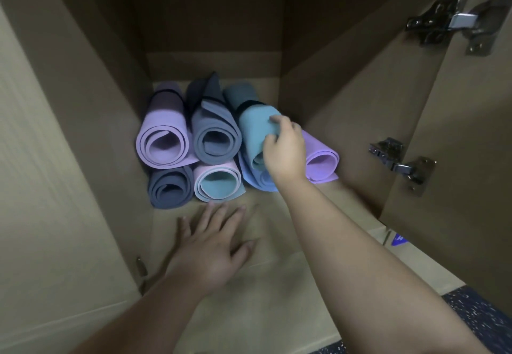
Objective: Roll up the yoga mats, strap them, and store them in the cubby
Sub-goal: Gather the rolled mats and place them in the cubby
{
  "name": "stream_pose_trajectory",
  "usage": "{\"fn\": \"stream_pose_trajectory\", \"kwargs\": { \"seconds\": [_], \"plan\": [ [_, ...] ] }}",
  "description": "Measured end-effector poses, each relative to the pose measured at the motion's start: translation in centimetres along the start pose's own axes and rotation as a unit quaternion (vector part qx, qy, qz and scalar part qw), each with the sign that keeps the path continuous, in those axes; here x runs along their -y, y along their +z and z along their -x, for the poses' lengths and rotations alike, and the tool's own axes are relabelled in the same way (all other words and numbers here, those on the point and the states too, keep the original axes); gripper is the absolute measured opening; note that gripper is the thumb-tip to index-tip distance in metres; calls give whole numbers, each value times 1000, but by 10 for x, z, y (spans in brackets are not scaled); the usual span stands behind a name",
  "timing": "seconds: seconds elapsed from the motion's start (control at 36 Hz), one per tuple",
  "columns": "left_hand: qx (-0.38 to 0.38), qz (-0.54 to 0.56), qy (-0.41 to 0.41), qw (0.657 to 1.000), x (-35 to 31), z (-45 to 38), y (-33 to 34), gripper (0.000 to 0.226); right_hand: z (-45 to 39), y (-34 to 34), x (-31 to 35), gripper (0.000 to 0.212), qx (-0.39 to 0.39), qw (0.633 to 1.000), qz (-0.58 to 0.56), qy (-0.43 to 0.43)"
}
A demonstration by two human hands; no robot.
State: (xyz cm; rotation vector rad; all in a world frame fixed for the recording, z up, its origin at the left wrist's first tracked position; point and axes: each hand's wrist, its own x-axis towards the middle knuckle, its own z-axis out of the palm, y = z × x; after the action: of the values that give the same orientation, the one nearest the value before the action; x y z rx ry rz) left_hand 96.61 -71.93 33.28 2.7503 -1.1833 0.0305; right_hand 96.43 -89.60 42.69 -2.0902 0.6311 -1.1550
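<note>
The left hand point(212, 245) is lying flat, palm down with fingers spread and straight, on the tan wooden floor of the cubby point(266, 292) near its front edge, gripping nothing. Just beyond its fingertips, the bottom row of rolled foam mats is sitting toward the left wall: a dark slate-grey rolled mat point(170, 187) at the left, then a pale pink rolled mat with a teal inner face point(219, 181), a light blue rolled mat point(256, 177) and a bright violet rolled mat point(321, 161) nearest the right wall. The right hand point(285, 151) is reaching in over the light blue mat, its fingers curling over the near end of a teal rolled mat point(253, 129) resting in the upper row. A black strap point(248, 105) is encircling that teal mat farther back. To its left, a grey-blue rolled mat point(214, 134) and a lilac rolled mat point(163, 137) are lying on top of the lower row. Two metal hinges point(401, 163) are showing on the right wall.
</note>
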Motion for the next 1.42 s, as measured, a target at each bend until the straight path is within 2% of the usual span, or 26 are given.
{"fn": "stream_pose_trajectory", "kwargs": {
  "seconds": [0.06, 0.11, 0.19, 0.36, 0.47, 0.58, 0.72, 0.89, 0.97, 1.08, 1.17, 1.22, 1.28, 1.42],
  "plan": [
    [-3, 1, -3, 1000, 0, 0, 0, 93, -2, -6, 0, 42, -9, 999, -24, 30],
    [-3, 3, -5, 1000, 0, -1, 0, 91, -5, -8, -3, 43, 28, 998, -5, 54],
    [4, 7, -4, 1000, 0, 0, -1, 92, -10, -4, -10, 46, 113, 991, 63, 33],
    [3, 18, 1, 1000, 0, 1, -2, 87, -19, 2, -16, 54, 182, 980, 74, 3],
    [7, 29, 3, 1000, -1, 1, -5, 65, 4, -5, -20, 61, 131, 989, 67, -9],
    [-1, 38, 8, 999, -1, 1, -5, 63, 55, -23, -38, 64, 91, 993, 48, -65],
    [-14, 40, 14, 999, -1, 3, -5, 62, 128, -54, -66, 59, 34, 996, 33, -71],
    [-58, 28, 47, 997, -1, 7, -1, 58, 206, -74, -115, 55, -21, 999, 29, -9],
    [-85, 12, 97, 992, -1, 12, -1, 58, 248, -77, -140, 53, -28, 999, 26, 29],
    [-182, -18, 173, 968, -11, 36, 15, 58, 316, -81, -167, 53, -18, 996, 7, 91],
    [-229, -36, 248, 941, -28, 71, 60, 58, 366, -88, -189, 53, -13, 990, 8, 138],
    [-222, -35, 271, 936, -38, 97, 102, 55, 391, -93, -205, 53, -9, 987, 17, 160],
    [-177, -13, 260, 949, -48, 124, 145, 55, 413, -98, -221, 53, -6, 984, 41, 173],
    [-52, 75, 135, 987, -63, 171, 231, 64, 458, -118, -262, 54, 42, 971, 141, 187]
  ]
}}
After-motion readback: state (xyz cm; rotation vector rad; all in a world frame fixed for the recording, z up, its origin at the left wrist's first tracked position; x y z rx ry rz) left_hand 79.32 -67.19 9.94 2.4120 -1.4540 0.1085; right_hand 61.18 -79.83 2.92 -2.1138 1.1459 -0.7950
